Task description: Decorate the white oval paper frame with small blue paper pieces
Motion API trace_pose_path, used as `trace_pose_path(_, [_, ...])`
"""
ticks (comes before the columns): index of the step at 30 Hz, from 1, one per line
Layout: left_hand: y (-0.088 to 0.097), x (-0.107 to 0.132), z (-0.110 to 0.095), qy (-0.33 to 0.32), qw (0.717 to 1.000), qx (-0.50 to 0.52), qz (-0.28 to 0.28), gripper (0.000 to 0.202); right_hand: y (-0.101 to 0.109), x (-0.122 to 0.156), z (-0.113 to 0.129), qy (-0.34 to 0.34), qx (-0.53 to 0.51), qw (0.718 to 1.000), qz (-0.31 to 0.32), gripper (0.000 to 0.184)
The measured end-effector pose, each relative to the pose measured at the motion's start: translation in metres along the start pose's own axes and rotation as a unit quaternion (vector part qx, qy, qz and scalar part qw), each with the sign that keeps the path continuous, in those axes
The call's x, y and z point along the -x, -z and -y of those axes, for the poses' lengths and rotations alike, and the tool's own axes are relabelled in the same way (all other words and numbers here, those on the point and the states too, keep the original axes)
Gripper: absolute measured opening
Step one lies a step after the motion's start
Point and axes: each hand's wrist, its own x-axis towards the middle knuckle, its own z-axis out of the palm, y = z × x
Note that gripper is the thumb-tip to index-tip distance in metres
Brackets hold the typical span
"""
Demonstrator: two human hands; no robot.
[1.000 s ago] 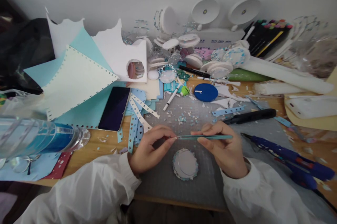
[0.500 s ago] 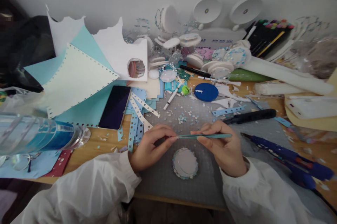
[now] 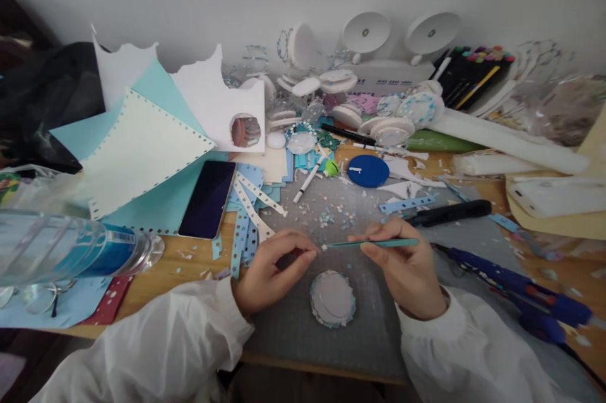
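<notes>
My right hand [image 3: 404,267] grips a pair of teal tweezers [image 3: 392,243], which point left over the grey cutting mat [image 3: 369,340]. At their tips sits a tiny white paper piece [image 3: 324,247], its shape perhaps a star or flower. Just left of it is my left hand [image 3: 279,269], thumb and forefinger pressed together. Whether anything is between those fingertips I cannot make out. Below both hands a round white disc [image 3: 332,299] lies on the mat, its rim edged with small pale blue and white pieces.
Tiny paper bits [image 3: 331,216] are scattered beyond my hands. A blue glue gun [image 3: 525,289] and a black-handled tool [image 3: 449,212] lie at right. To the left are a phone [image 3: 207,199], punched paper strips [image 3: 250,207] and a large clear bottle [image 3: 71,248]. A blue oval lid-like object [image 3: 368,171] lies ahead.
The tweezers have shifted slightly right, away from my left fingertips, and the small white piece now shows at their tips. The whole view has tilted slightly; the disc stays on the mat.
</notes>
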Motion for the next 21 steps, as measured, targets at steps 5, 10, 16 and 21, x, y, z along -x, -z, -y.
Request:
trace_pose_path(5, [-0.001, 0.002, -0.001, 0.092, 0.995, 0.039, 0.006, 0.023, 0.0, -0.002, 0.006, 0.118, 0.09, 0.989, -0.02, 0.019])
trace_pose_path(10, [0.002, 0.0, -0.005, 0.147, 0.976, 0.15, 0.058, 0.041, -0.014, 0.005, 0.036, 0.325, 0.325, 0.887, 0.053, 0.023])
trace_pose_path(16, [0.006, 0.003, -0.005, 0.144, 0.947, 0.245, 0.151, 0.056, -0.042, 0.027, 0.055, 0.468, 0.519, 0.697, 0.164, 0.015])
trace_pose_path(21, [0.002, 0.006, -0.002, 0.195, 0.932, 0.289, 0.102, 0.059, -0.051, 0.034, 0.041, 0.476, 0.534, 0.684, 0.142, 0.015])
